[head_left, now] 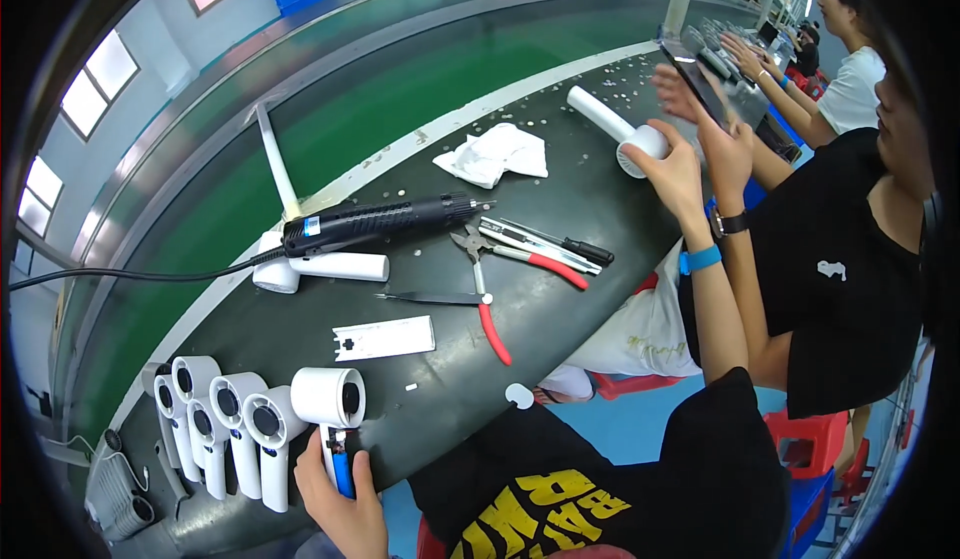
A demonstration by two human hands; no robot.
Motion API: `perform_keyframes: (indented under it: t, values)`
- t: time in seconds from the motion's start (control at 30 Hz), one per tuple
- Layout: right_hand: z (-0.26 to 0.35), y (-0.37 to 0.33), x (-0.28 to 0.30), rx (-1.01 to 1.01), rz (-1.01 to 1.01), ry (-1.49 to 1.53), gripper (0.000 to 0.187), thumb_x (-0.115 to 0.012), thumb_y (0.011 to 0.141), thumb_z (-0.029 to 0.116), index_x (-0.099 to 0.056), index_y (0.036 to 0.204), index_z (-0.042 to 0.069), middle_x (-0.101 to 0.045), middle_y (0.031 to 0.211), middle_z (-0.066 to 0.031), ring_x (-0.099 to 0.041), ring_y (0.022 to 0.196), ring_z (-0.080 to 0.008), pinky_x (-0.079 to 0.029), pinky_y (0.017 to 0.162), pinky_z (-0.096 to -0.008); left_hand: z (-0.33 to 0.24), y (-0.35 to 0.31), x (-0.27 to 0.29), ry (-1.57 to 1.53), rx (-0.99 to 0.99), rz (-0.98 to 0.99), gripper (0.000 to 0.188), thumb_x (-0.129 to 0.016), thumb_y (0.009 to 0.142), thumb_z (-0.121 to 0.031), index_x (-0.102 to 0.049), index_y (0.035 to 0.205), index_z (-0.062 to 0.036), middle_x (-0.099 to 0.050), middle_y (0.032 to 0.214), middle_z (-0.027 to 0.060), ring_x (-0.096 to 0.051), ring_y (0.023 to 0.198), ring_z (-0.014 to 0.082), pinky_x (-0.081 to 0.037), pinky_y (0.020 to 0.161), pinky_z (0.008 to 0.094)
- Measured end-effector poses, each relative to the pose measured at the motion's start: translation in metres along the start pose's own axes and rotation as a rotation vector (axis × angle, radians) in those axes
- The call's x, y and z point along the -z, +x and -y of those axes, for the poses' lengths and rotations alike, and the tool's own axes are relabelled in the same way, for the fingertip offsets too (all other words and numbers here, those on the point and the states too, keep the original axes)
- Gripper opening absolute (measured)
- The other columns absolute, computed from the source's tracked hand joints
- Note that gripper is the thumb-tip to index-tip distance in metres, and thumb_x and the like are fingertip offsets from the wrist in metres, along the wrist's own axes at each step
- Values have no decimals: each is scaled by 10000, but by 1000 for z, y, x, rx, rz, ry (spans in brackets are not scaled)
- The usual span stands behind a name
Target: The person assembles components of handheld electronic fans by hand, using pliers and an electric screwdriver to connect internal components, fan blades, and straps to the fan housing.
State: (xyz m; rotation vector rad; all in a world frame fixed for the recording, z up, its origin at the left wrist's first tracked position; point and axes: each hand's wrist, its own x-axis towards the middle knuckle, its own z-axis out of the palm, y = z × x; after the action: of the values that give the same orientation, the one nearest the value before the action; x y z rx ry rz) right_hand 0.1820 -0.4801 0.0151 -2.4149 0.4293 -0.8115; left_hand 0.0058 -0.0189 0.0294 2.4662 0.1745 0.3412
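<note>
At the near edge of the bench my left hand [345, 509] is closed around the handle of a white handheld fan [318, 396]. That handle is uncovered, showing a blue battery [343, 475] and small parts above it. My right hand [675, 177], a blue band on its wrist, reaches far right and grips the round head of another white handheld fan [600, 112], its handle pointing up and left. Between my hands lie a white flat handle cover [385, 338], dark tweezers [430, 298] and red-handled cutting pliers [492, 329].
A corded black electric screwdriver [375, 223] rests across a white fan [345, 266]. Nearby are a screwdriver [585, 250] and crumpled white cloth [495, 154]. Several white fans [265, 449] line the left. A green conveyor belt [350, 109] runs behind. At right, a co-worker holds a phone [695, 81].
</note>
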Motion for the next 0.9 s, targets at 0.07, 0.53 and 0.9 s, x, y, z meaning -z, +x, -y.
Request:
perform_keyframes:
  t: [0.07,0.53,0.9]
  values:
    - [5,1,1,-4,12,-34,610,-763,761,330,-569,1219,-23,-658,1065,-181,-642,974,-276,-495,871,-352,3,1,-1,27,-17,-10,404,-641,806,-18,-528,1191,32,-563,1055,175,-545,974,333,-404,900,380]
    - [17,154,-62,246,835,-213,420,-600,909,383,-627,1152,42,-656,1071,-139,-606,996,-250,-446,896,-310,7,4,-5,51,-58,-36,353,-653,795,-27,-547,1128,26,-545,959,164,-540,905,341,-421,840,388]
    - [211,-45,-56,880,670,275,200,-644,858,199,-637,983,43,-654,880,-97,-636,771,-244,-513,652,-326,13,8,0,60,15,-34,333,-694,777,-47,-587,1089,2,-567,969,146,-541,880,322,-438,759,383]
